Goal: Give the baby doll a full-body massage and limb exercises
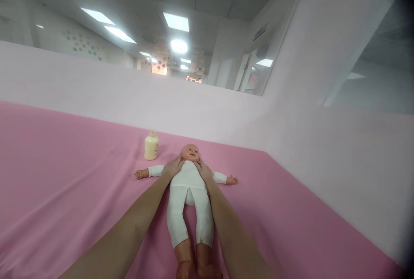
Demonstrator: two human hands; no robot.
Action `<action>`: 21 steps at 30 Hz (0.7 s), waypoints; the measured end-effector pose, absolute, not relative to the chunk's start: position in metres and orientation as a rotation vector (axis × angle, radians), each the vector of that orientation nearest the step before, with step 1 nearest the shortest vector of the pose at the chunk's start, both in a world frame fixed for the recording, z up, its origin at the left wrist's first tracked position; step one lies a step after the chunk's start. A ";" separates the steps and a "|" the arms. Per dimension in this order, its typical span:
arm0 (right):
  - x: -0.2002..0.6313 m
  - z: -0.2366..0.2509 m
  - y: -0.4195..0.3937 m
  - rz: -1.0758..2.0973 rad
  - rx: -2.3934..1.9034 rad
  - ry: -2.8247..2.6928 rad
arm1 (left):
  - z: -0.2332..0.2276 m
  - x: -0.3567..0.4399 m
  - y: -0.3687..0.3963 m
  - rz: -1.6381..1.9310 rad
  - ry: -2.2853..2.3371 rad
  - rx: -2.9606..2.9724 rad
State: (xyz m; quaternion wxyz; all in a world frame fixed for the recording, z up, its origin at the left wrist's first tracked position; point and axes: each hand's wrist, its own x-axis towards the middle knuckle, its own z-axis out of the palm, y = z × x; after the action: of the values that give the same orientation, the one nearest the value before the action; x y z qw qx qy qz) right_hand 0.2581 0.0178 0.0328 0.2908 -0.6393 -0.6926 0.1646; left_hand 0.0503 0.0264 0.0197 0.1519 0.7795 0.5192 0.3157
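Note:
A baby doll [189, 180] lies on its back with its head away from me and its arms spread. Its body is white cloth, while the head, hands and feet are tan. My left hand [174, 166] rests on the doll's shoulder at the left, fingers stretched toward its neck. On the opposite shoulder lies my right hand [203, 170], its fingers extended beside the neck and jaw. Both palms face the doll, and some fingertips are hidden. Up and left of the doll's head stands a pale yellow bottle [151, 146], touched by neither hand.
A pink sheet [97, 175] with some creases covers the surface. White wall [207, 113] runs along the far edge and continues down the right side [339, 154]. Above it, a glass or mirror panel [145, 33] shows ceiling lights.

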 end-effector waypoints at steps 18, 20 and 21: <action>0.258 0.033 0.023 0.559 -1.638 -1.791 | 0.009 0.040 0.016 0.838 1.388 2.358; 0.259 0.032 0.023 0.555 -1.611 -1.801 | 0.009 0.040 0.016 0.841 1.405 2.351; 0.259 0.032 0.023 0.553 -1.603 -1.805 | 0.009 0.041 0.016 0.842 1.411 2.349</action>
State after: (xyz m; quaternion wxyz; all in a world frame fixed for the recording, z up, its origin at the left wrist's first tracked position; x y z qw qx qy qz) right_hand 0.2586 0.0226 0.0319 0.3265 -0.6117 -0.6890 0.2109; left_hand 0.0406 0.0157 0.0090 0.1369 0.8117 0.4876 0.2908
